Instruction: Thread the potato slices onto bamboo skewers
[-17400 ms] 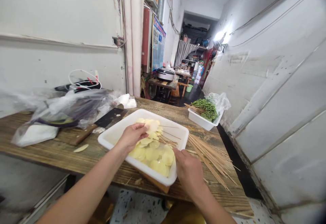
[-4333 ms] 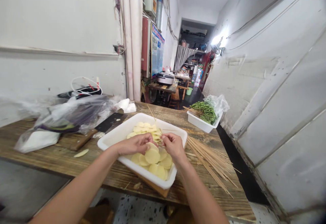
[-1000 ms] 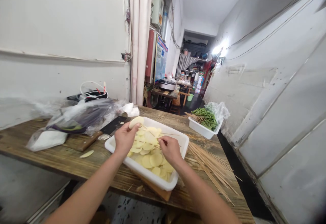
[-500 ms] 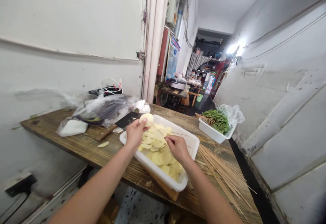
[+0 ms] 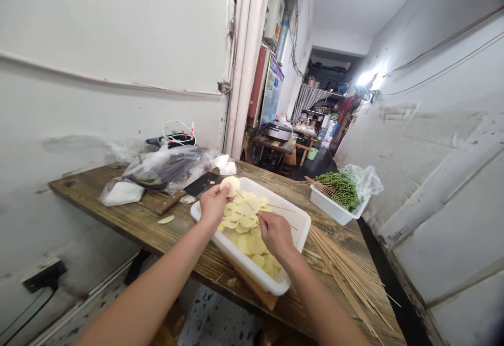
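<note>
Across the lower middle of the frame, the plank table is showing rough, weathered wood with a dull brown grain. On it, the white plastic tub is keeping a smooth, faintly glossy finish, and the potato slices inside are looking moist and smooth. To the right, the bamboo skewers are showing pale, matt, slightly fibrous wood. Toward the table's left end, the clear plastic bag is catching the light with a crinkled gloss. In the upper left, the painted wall is looking matt white and scuffed, while the speckled terrazzo floor is showing a hard stone-chip surface along the bottom.
</note>
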Demonstrator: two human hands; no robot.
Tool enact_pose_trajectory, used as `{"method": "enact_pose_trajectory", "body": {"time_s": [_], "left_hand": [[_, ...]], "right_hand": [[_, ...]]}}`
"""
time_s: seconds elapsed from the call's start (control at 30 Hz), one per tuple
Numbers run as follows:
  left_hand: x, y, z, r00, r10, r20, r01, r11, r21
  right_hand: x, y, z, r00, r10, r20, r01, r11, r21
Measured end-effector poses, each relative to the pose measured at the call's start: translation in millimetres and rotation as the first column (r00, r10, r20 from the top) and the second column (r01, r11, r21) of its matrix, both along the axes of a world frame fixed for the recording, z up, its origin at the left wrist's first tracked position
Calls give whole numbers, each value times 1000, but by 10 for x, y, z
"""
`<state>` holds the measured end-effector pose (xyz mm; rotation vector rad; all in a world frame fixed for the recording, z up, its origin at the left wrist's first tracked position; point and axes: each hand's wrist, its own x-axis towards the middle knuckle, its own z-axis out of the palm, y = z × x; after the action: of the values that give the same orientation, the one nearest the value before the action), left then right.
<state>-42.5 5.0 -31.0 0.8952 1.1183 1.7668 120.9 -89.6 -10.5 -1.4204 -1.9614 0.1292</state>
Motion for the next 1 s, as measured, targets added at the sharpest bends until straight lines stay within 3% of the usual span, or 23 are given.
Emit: {"method": "enact_pose_trajectory", "body": {"time_s": [0.1, 0.27, 0.47, 0.53, 0.6, 0.7, 0.77, 0.87, 1.0], "left_hand": [[0, -6, 34, 988, -40, 151, 47, 998, -42], [-49, -13, 90, 921, -191, 341, 249, 959, -137], [-63, 8, 83, 894, -250, 373, 325, 933, -154], [-40, 6, 58, 921, -262, 290, 307, 944, -122], [-17, 1, 21, 970, -222, 101, 229, 972, -57], [-6, -10, -29, 973, -73, -221, 87, 995, 52], [-8, -17, -33, 958, 9, -287, 13, 997, 76], [0, -30, 14, 993, 3, -119, 3, 999, 52], [16, -48, 95, 988, -74, 137, 73, 997, 11]], "right_hand": [[-19, -5, -3, 1000, 6, 25, -6, 1000, -5], [54, 86, -38, 969, 119, -218, -146, 983, -110], [111, 150, -84, 924, 137, -357, -210, 962, -174], [118, 163, -100, 932, 88, -353, -157, 972, -173], [123, 167, -108, 942, 49, -331, -108, 981, -163], [119, 143, -99, 958, 21, -285, -65, 987, -146], [104, 112, -83, 975, -5, -223, -22, 993, -117], [82, 75, -64, 988, 5, -156, -20, 995, -94], [89, 84, -66, 974, 46, -220, -78, 987, -141]]}}
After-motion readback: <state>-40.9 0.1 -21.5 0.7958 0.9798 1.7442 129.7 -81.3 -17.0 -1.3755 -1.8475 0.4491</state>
